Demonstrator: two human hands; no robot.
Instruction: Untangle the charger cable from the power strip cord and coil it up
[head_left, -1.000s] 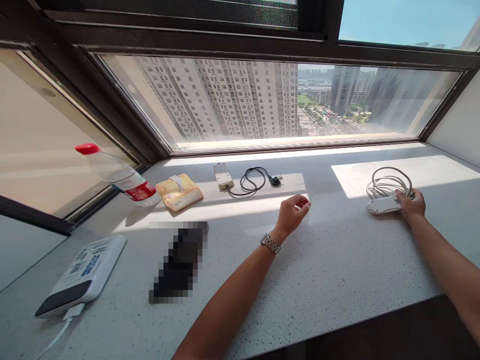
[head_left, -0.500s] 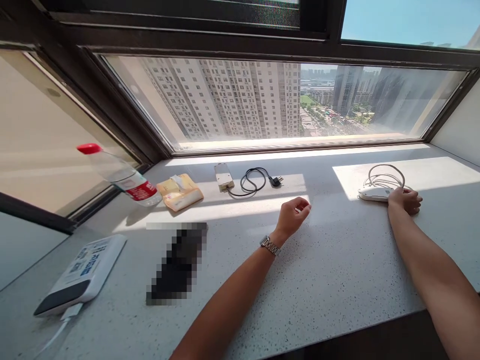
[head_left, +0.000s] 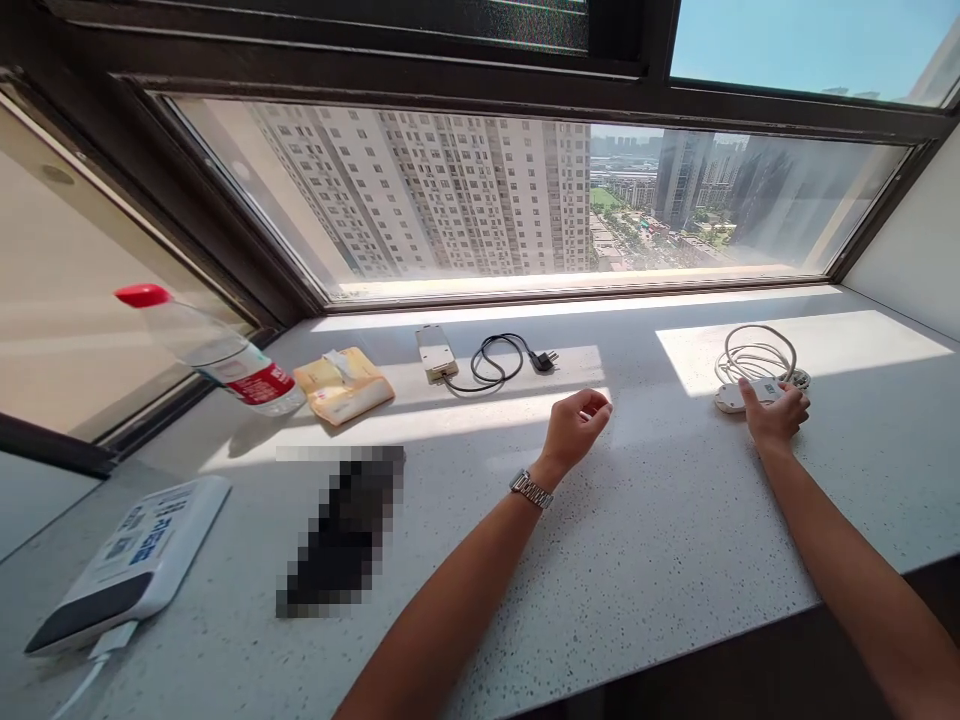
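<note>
At the right, a white power strip (head_left: 763, 389) lies on the counter with its pale cord (head_left: 757, 352) looped behind it. My right hand (head_left: 776, 412) grips the strip from the near side, thumb over its top and fingers towards its right end. Part of the strip is hidden beneath the fingers. My left hand (head_left: 576, 430), with a metal watch (head_left: 531, 489) at the wrist, rests on the counter near the middle. Its fingers are curled in, and nothing shows in them. Beyond it lies an off-white box (head_left: 436, 353) with a black cord and plug (head_left: 543, 361).
To the left, a red-capped plastic bottle (head_left: 259, 378) stands beside a yellow tissue packet (head_left: 345, 385). Closer lie a pixelated dark object (head_left: 341, 535) and a white device (head_left: 135, 550) with a cable. A window frame (head_left: 450, 305) borders the speckled counter (head_left: 615, 600).
My right hand has shifted from the power strip's right end onto its top, with the thumb now across it. The strip has turned slightly. My left hand stays curled in place.
</note>
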